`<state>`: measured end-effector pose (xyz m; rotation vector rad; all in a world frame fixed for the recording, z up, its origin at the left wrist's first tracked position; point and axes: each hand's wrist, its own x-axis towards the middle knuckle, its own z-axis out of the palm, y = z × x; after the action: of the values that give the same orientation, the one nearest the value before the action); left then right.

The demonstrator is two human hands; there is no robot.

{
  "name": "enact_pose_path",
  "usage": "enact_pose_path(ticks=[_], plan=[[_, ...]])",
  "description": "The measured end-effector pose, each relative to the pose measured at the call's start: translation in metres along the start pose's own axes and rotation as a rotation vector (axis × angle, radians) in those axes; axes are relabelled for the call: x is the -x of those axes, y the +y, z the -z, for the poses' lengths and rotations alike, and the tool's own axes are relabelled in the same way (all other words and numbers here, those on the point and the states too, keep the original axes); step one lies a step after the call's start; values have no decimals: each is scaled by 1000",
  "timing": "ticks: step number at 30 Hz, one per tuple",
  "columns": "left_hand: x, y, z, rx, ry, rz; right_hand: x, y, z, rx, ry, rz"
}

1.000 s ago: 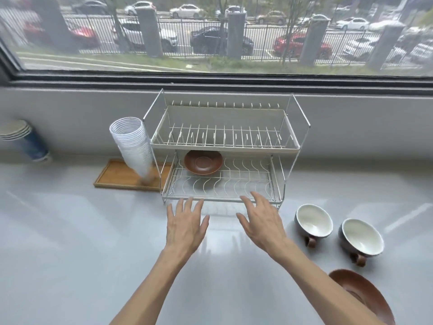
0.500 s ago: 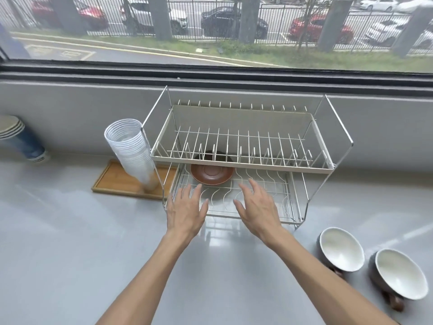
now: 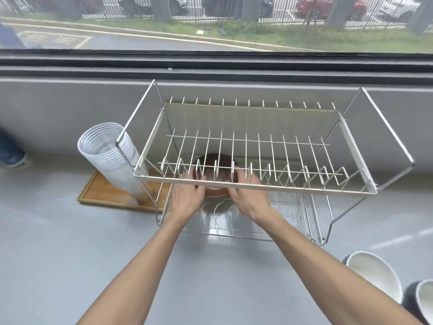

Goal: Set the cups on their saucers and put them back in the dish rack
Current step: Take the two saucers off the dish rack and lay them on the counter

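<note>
A two-tier wire dish rack (image 3: 255,187) stands on the grey counter by the window. A brown saucer (image 3: 214,192) lies on its lower tier, partly hidden behind the upper tier's front rail. My left hand (image 3: 186,199) and my right hand (image 3: 251,200) reach into the lower tier, one on each side of the saucer, fingers spread and blurred. The rail hides the fingertips, so contact with the saucer is unclear. Two white-lined cups sit at the bottom right: one cup (image 3: 375,275) and a second cup (image 3: 424,299) cut off by the frame edge.
A leaning stack of clear plastic cups (image 3: 110,158) stands on a wooden tray (image 3: 103,195) just left of the rack. A blue paper cup stack (image 3: 9,151) is at the far left. A grey wall and a window ledge run behind the rack.
Both hands have moved forward from in front of the rack into its lower tier, to either side of the saucer. The view has moved closer and tilted down; the loose saucer at bottom right is out of frame.
</note>
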<state>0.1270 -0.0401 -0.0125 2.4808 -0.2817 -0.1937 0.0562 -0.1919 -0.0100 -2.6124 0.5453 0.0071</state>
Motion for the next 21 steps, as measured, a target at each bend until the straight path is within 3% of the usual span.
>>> enact_pose_path(ticks=[3, 10, 21], plan=[[-16, -3, -3, 294, -48, 186, -17, -3, -3, -84, -62, -14], [-26, -10, -6, 656, -94, 248, -38, 5, -13, -372, -104, -178], [-17, -4, 0, 760, -91, 364, -34, 4, -8, -581, -94, -199]])
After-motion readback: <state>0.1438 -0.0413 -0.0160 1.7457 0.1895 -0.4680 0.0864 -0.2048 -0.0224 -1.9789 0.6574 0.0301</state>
